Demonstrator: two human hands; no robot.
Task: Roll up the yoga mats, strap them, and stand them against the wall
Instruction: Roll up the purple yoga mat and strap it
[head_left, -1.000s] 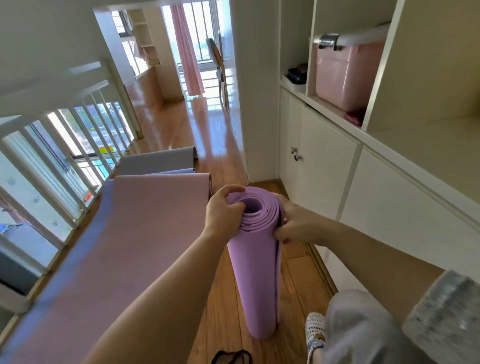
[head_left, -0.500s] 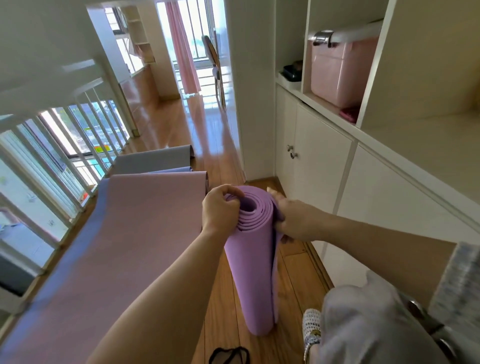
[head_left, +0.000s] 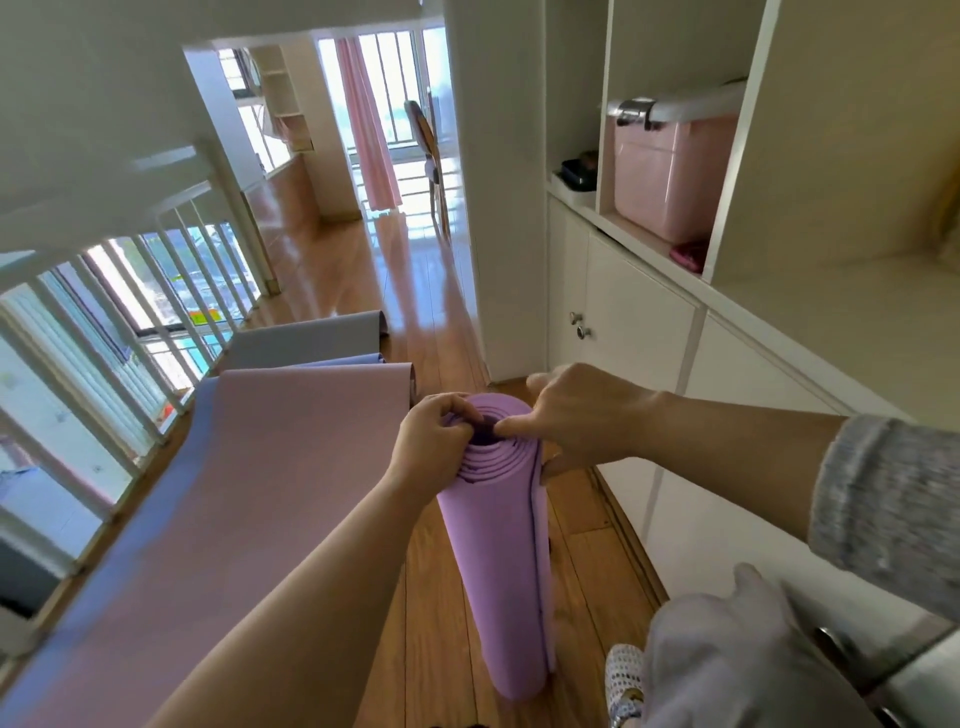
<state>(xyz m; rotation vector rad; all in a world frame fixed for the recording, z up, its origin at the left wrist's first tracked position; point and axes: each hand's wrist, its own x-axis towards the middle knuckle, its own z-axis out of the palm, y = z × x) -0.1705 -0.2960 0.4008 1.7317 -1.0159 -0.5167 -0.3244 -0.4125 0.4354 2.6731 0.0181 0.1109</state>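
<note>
I am looking along a wood floor (head_left: 415, 291), daylight streaming through the window (head_left: 400, 88) beside a pink curtain (head_left: 363, 119). A white railing (head_left: 104, 208) is running along my left; white shelves (head_left: 748, 156) are holding a pink box (head_left: 670, 176) on my right.

purple mat (head_left: 493, 571) upright | left grip (head_left: 431, 452) holds rim | right grip (head_left: 582, 415) pinches rim

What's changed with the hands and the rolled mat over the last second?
The right hand moved from the side of the rolled purple yoga mat up over its top end, fingers reaching toward the centre. The left hand still grips the top rim, and the roll stays upright on the floor. The pink mat stays unrolled.
</note>
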